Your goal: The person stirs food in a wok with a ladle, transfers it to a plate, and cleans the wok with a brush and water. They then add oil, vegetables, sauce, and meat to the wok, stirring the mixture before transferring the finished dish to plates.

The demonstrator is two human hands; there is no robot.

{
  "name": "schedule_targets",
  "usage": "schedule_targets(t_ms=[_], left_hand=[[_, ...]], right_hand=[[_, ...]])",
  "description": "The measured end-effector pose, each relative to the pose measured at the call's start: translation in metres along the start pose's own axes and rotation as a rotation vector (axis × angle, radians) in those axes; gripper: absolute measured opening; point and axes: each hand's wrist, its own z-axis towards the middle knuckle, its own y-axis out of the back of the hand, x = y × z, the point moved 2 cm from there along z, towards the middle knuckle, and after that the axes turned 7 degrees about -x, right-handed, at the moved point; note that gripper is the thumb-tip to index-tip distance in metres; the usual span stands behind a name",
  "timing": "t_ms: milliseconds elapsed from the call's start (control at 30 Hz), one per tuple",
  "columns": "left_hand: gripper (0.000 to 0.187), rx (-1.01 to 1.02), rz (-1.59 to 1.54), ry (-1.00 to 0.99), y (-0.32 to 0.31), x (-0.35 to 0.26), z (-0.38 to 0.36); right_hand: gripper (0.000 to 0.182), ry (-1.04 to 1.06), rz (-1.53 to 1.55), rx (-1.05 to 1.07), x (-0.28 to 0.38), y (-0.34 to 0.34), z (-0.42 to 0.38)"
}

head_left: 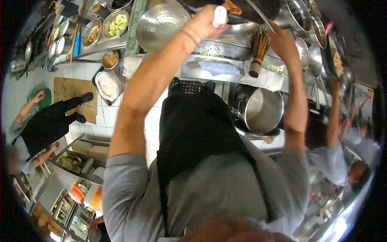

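At the top centre my left hand point(207, 23) is closed around a white cloth point(219, 17), over the near edge of a dark wok point(250, 9). Brown food point(232, 7) lies in the wok. My right hand point(281, 38) grips a thin metal handle point(260, 15) that slants up to the left over the wok. A bamboo brush point(259, 54) lies just left of my right hand. Beside my left forearm is a perforated metal strainer point(161, 27). A folded blue cloth point(219, 68) rests on the stove's front ledge.
A large steel pot point(264, 109) stands below the ledge at right. Bowls of chopped green vegetable point(117, 25) and brown pieces point(92, 33) sit upper left, above a tray of white food point(107, 85). One person point(44, 121) stands at left; others point(332, 157) are at right.
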Motion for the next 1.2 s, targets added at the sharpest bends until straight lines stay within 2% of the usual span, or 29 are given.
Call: schedule_targets(t_ms=[67,133,167,200,233,267,300,333,367,400,433,467,533,567,600,667,700,733,767,800,833,867,933,967,1033,1067,1133,1200], left_hand=[[0.016,0.001,0.163,-0.173,0.013,0.022,-0.002],[0.016,-0.017,0.055,-0.004,0.025,0.045,-0.044],[0.014,0.152,0.513,-0.537,0.028,0.025,-0.045],[0.012,0.259,0.610,-0.642,0.033,0.019,-0.035],[0.011,0.364,0.691,-0.755,0.039,0.015,-0.025],[0.011,0.252,0.343,-0.379,0.024,0.000,-0.012],[0.012,0.045,-0.091,-0.085,0.009,-0.014,0.000],[0.009,0.030,-0.054,-0.136,-0.002,-0.017,-0.006],[0.007,0.100,-0.067,-0.111,-0.002,-0.011,-0.013],[0.007,0.177,-0.074,-0.095,-0.003,-0.009,-0.020],[0.014,0.448,-0.068,0.076,-0.001,-0.005,-0.027],[0.016,0.292,-0.023,0.074,-0.008,-0.008,-0.032],[0.021,-0.018,0.066,0.079,-0.031,-0.012,-0.048],[0.025,0.015,0.040,0.102,-0.031,-0.017,-0.036],[0.025,-0.009,0.029,0.110,-0.029,-0.018,-0.018],[0.022,0.138,0.055,-0.012,-0.004,-0.001,0.013],[0.018,-0.013,0.039,-0.060,0.001,0.009,0.003],[0.016,-0.158,0.028,-0.110,0.005,0.021,-0.019],[0.012,-0.105,0.111,-0.106,0.010,0.031,-0.048],[0.013,-0.052,0.057,0.006,0.026,0.045,-0.057],[0.014,0.033,0.029,0.032,0.029,0.037,-0.058],[0.014,0.106,-0.010,0.075,0.034,0.040,-0.063],[0.015,0.088,0.000,0.018,0.019,0.011,-0.032],[0.015,0.005,-0.041,-0.028,0.008,0.003,-0.021],[0.017,0.065,0.059,0.089,-0.010,-0.001,-0.035],[0.017,0.063,0.112,0.150,-0.023,-0.001,-0.054],[0.018,0.058,0.069,0.175,-0.027,0.000,-0.057],[0.018,0.025,-0.014,0.195,-0.032,-0.007,-0.035]], right_hand=[[0.042,-0.193,-0.067,-0.038,0.018,-0.001,0.005],[0.043,-0.232,0.023,-0.069,0.005,0.019,-0.011],[0.043,-0.259,0.068,-0.086,-0.004,0.029,-0.024],[0.044,-0.144,0.145,-0.188,-0.021,0.036,-0.041],[0.043,-0.129,0.126,-0.152,-0.019,0.054,-0.056],[0.043,-0.114,0.108,-0.116,-0.018,0.071,-0.070],[0.042,-0.097,0.091,-0.081,-0.017,0.089,-0.084],[0.041,-0.138,0.164,0.018,-0.019,0.101,-0.093],[0.042,-0.153,0.181,0.097,-0.023,0.110,-0.103],[0.042,-0.050,0.208,0.035,-0.015,0.116,-0.112],[0.041,-0.067,0.223,0.078,-0.017,0.117,-0.116],[0.040,-0.088,0.241,0.135,-0.019,0.116,-0.120],[0.039,-0.132,0.082,0.183,-0.001,0.105,-0.101],[0.039,-0.181,-0.038,0.204,0.015,0.094,-0.088],[0.040,-0.110,-0.150,0.140,0.017,0.072,-0.075],[0.037,-0.087,-0.056,0.075,0.014,0.014,-0.045],[0.035,-0.103,-0.068,-0.030,0.013,-0.011,-0.035],[0.035,-0.138,-0.049,-0.039,0.020,-0.007,-0.037],[0.035,-0.173,-0.032,-0.049,0.027,0.002,-0.041],[0.035,-0.206,-0.012,-0.066,0.031,0.012,-0.042],[0.039,-0.269,0.013,0.038,0.025,0.029,-0.049],[0.038,-0.240,0.022,0.030,0.014,0.040,-0.061],[0.036,-0.162,0.042,0.005,0.000,0.058,-0.078],[0.036,-0.163,0.015,0.071,0.008,0.081,-0.085],[0.039,-0.143,0.002,0.134,0.002,0.109,-0.103],[0.038,-0.108,0.129,0.108,-0.002,0.114,-0.109],[0.038,-0.184,-0.030,0.215,0.012,0.122,-0.097],[0.037,-0.173,-0.070,0.175,0.020,0.094,-0.073]])
